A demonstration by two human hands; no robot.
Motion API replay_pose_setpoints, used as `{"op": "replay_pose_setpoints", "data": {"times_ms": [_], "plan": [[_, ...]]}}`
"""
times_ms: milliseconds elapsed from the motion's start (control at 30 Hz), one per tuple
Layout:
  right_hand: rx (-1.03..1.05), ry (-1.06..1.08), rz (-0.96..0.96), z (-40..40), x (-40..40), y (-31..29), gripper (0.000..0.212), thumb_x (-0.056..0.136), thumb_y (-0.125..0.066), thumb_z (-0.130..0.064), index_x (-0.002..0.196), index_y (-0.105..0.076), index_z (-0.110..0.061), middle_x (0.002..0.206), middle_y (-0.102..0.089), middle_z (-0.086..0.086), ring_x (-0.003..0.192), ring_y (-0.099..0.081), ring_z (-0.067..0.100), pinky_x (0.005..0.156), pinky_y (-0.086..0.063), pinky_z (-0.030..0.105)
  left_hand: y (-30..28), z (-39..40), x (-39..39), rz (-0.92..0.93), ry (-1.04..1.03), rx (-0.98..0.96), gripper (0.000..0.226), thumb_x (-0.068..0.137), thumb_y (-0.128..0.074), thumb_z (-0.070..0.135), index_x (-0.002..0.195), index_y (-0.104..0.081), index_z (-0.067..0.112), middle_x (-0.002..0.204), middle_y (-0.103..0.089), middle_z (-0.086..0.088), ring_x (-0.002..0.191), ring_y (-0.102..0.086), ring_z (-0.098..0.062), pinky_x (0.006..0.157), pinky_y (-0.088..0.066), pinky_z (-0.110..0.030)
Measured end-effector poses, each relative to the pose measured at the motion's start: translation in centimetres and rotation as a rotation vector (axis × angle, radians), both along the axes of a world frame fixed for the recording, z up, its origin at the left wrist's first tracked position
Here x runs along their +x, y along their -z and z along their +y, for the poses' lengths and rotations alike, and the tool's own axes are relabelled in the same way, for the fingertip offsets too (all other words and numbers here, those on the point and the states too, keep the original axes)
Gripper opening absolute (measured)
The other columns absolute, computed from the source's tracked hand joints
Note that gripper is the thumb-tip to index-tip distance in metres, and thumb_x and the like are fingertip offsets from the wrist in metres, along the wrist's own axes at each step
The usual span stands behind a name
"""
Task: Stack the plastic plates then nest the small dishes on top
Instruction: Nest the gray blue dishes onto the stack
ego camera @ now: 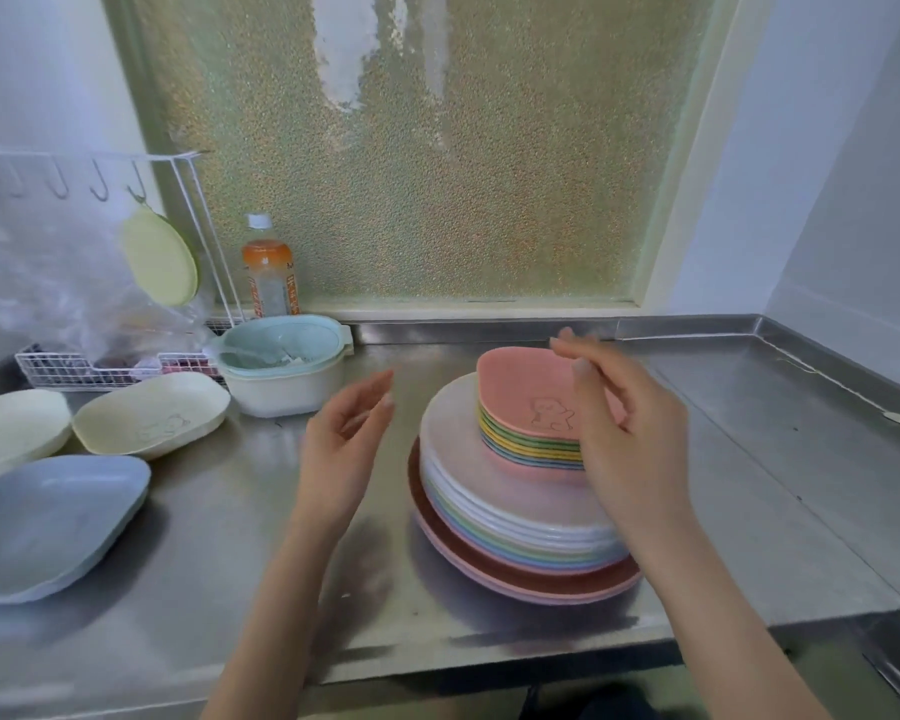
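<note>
A stack of plates (510,517) stands on the steel table (749,459), a little right of centre. Its lowest plates are pink and brown, wider than the rest; above them lie pastel blue, green and several white ones. On top, toward the stack's 1 o'clock side, sits a nest of small dishes (528,433) in blue, yellow, green and orange, topped by a pink dish (526,392) with a drawn bear.

The right hand (630,428) is at the 3 o'clock side of the small dishes, its fingers (583,376) loosely bent over the pink dish's edge. Motion blur hides whether they touch it, and they grip nothing that can be made out. The left hand (341,449) hovers at 9 o'clock of the stack, apart from it, palm turned toward the plates, fingers relaxed and spread, holding nothing.

At 9 o'clock on the table, well apart from the stack, lie a blue dish (48,527) and two cream dishes (152,413), larger and deeper. Behind these, at 11 o'clock, a mint strainer sits in a white bowl (287,392), with a bottle (268,272) just behind it and a wire rack (100,366) to the left holding a plastic bag and a hanging green lid (159,257). A frosted window (437,148) fills the wall at 12 o'clock.
</note>
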State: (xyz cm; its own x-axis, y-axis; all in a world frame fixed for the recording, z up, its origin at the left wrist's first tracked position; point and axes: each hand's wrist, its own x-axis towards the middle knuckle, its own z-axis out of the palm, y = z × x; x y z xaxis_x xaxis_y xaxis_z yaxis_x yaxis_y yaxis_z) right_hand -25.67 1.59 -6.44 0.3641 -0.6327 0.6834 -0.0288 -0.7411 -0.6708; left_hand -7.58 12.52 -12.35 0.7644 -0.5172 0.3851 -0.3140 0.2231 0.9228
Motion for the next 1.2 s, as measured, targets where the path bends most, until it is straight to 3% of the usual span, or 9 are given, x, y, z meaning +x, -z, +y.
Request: {"op": "replay_pose_setpoints", "data": {"times_ms": [100,200,300,367,567,667,800,1000,1200], "plan": [[-0.073,-0.155,-0.069,3.3,1.1,-0.2,0.024,0.094,-0.047,-0.019,0.105,-0.067,-0.025,0.095,-0.069,-0.016,0.089,-0.062,-0.003,0.077,-0.046,0.013,0.9,4.6,1.3,-0.154,-0.475,0.152,0.019,0.088,-0.058,0.011,0.094,-0.070,0.024,0.097,-0.069,0.009,0.096,-0.062,-0.013,0.086,-0.047,-0.031],[-0.197,-0.264,0.047,6.6,3.3,0.8,0.028,0.093,-0.043,-0.023,0.109,-0.066,-0.023,0.078,-0.070,-0.007,0.063,-0.058,-0.001,0.059,-0.040,0.012,2.1,9.5,3.3,-0.416,-0.813,0.460,0.025,0.077,-0.053,0.015,0.095,-0.071,0.012,0.101,-0.071,-0.009,0.098,-0.061,-0.035,0.085,-0.046,-0.044],[-0.249,-0.388,0.181,9.4,5.6,3.0,0.031,0.091,-0.043,-0.025,0.112,-0.066,-0.020,0.083,-0.069,-0.018,0.084,-0.062,-0.006,0.074,-0.046,0.015,3.3,12.4,4.4,-0.427,-0.923,0.760,0.030,0.074,-0.060,0.008,0.103,-0.068,0.008,0.108,-0.068,-0.015,0.102,-0.058,-0.039,0.094,-0.037,-0.050],[-0.252,-0.449,0.251,10.7,6.7,4.6,0.032,0.092,-0.043,-0.023,0.116,-0.065,-0.021,0.105,-0.070,-0.013,0.105,-0.060,-0.001,0.088,-0.049,0.024,4.0,13.4,4.5,-0.366,-0.916,0.893,0.032,0.079,-0.059,0.009,0.111,-0.065,0.006,0.113,-0.066,-0.016,0.104,-0.057,-0.038,0.100,-0.030,-0.051],[-0.238,-0.482,0.468,12.2,7.8,7.4,0.039,0.093,-0.048,-0.016,0.130,-0.052,-0.030,0.128,-0.061,-0.002,0.124,-0.050,0.011,0.102,-0.042,0.037,4.9,15.5,5.3,-0.380,-0.895,1.176,0.035,0.083,-0.041,0.001,0.105,-0.064,0.016,0.090,-0.069,-0.004,0.097,-0.060,-0.024,0.108,-0.022,-0.043],[-0.236,-0.490,0.460,12.4,7.9,7.4,0.042,0.092,-0.048,-0.013,0.131,-0.051,-0.030,0.130,-0.059,-0.005,0.125,-0.048,0.009,0.103,-0.040,0.036,4.3,15.7,4.7,-0.409,-0.936,1.095,0.036,0.079,-0.037,-0.002,0.095,-0.065,0.014,0.077,-0.068,-0.007,0.085,-0.062,-0.028,0.105,-0.026,-0.045],[-0.270,-0.483,0.408,12.3,8.0,6.2,0.048,0.090,-0.050,-0.009,0.134,-0.048,-0.027,0.135,-0.053,-0.010,0.126,-0.047,0.008,0.105,-0.039,0.034,2.2,15.0,2.3,-0.584,-0.936,0.878,0.026,0.069,-0.042,0.003,0.076,-0.067,0.009,0.056,-0.061,-0.012,0.057,-0.060,-0.034,0.065,-0.040,-0.036],[-0.418,-0.213,0.189,10.2,7.4,3.3,0.054,0.087,-0.050,-0.007,0.138,-0.042,-0.023,0.144,-0.041,-0.009,0.138,-0.031,0.012,0.107,-0.032,0.038,-3.6,11.4,-1.4,-0.919,-0.711,0.486,0.018,0.080,-0.058,0.009,0.092,-0.070,0.015,0.070,-0.069,-0.004,0.066,-0.063,-0.029,0.065,-0.032,-0.033],[-0.367,0.090,0.108,6.0,3.7,1.4,0.038,0.090,-0.038,-0.020,0.125,-0.054,-0.023,0.143,-0.045,0.000,0.137,-0.032,0.018,0.106,-0.029,0.039,-6.2,4.2,-5.7,-1.055,-0.486,0.335,0.012,0.080,-0.065,0.010,0.086,-0.070,0.019,0.067,-0.067,0.005,0.064,-0.059,-0.023,0.063,-0.026,-0.029]]}}
